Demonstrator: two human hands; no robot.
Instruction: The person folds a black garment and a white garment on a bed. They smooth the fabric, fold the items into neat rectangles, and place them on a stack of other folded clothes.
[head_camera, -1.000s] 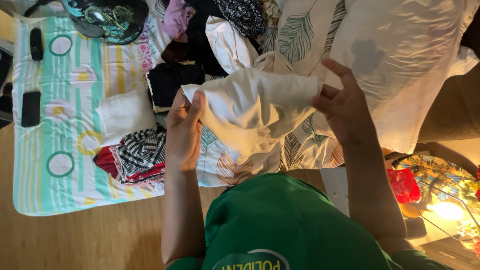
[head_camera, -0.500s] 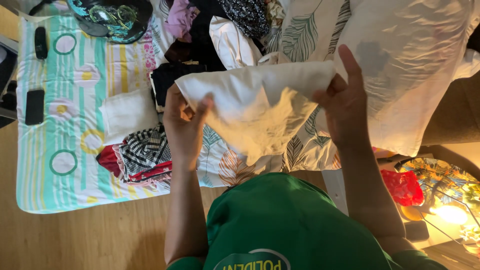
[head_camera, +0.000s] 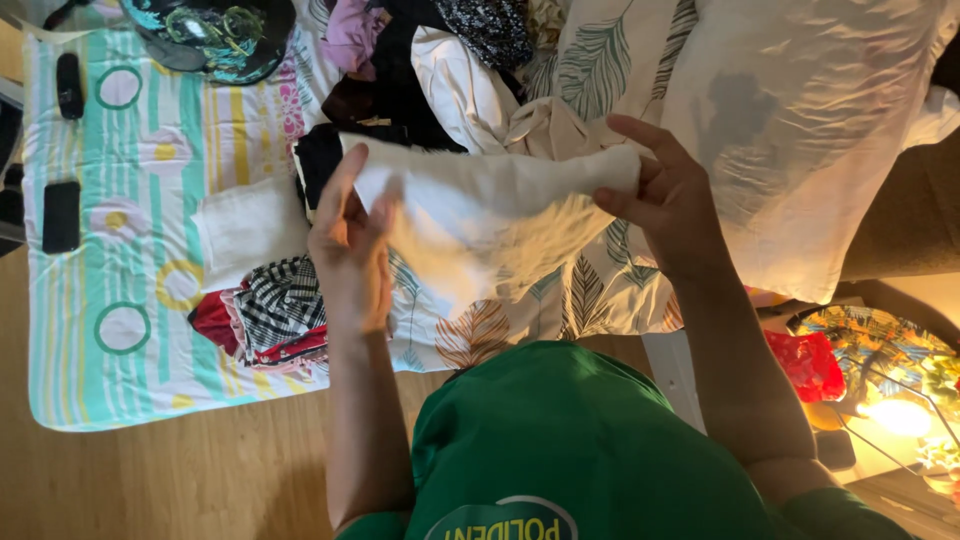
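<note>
**White cloth held stretched between both hands above the bed**

We saw the left hand (head_camera: 350, 245) raised in front of the chest, fingers partly curled, pinching one end of a white cloth (head_camera: 480, 205) between thumb and fingers. The right hand (head_camera: 672, 205) gripped the other end, thumb and forefinger closed on the fabric, the remaining fingers spread loosely above it. The cloth ran nearly level between the two hands, bunched along its top edge, with a loose fold drooping from the middle. It was off the bed, touching only the hands.

Below and behind the cloth we noted a leaf-print duvet (head_camera: 590, 290) and a large pale pillow (head_camera: 830, 130) on the right. A striped sheet (head_camera: 120, 250) in mint, yellow and white with ring motifs covered the left part of the bed. On it lay a folded white garment (head_camera: 250, 230), just left of the left hand, and under that a black-and-white checked cloth (head_camera: 280, 305) with a red item (head_camera: 210, 320) beside it. A heap of mixed clothes (head_camera: 440, 60), dark, pink and white, sat near the top centre. A dark patterned cap (head_camera: 215, 35) lay at the top left. Two small black devices (head_camera: 62, 215) rested near the sheet's left edge, well apart from the hands.

We also logged the person's green shirt (head_camera: 580, 440) at the bottom, a wooden floor (head_camera: 150, 480) at lower left, a red bag (head_camera: 805, 365) and a lit lamp (head_camera: 900, 415) at lower right.
</note>
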